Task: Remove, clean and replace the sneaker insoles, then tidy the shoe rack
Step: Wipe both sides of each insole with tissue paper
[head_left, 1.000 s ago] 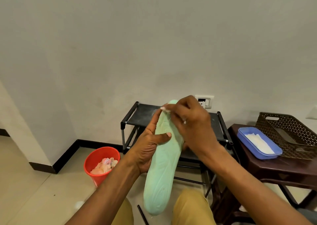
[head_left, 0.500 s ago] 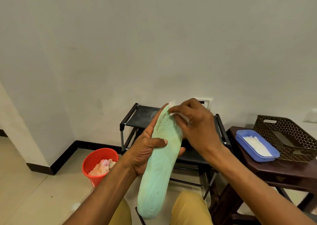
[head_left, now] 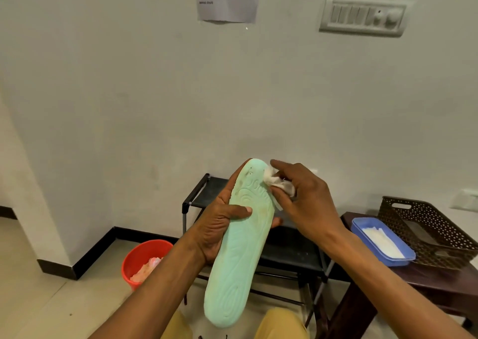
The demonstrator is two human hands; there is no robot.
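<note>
Your right grip point(head_left: 305, 199), pinching the white wipe point(head_left: 278, 183), just slid off the toe to the right edge of the insole point(head_left: 240, 256), which your left grip point(head_left: 219, 224) still clutches upright over the shoe rack point(head_left: 292, 250), so cleaning's still underway, I reckon.

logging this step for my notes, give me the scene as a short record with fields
left hand: grips the green insole near its middle, roughly upright
right hand: pinches a white wipe against the insole's upper right edge
behind: black shoe rack
floor: red bucket holding crumpled pinkish material
side table: blue tray of white sheets, brown basket
</note>
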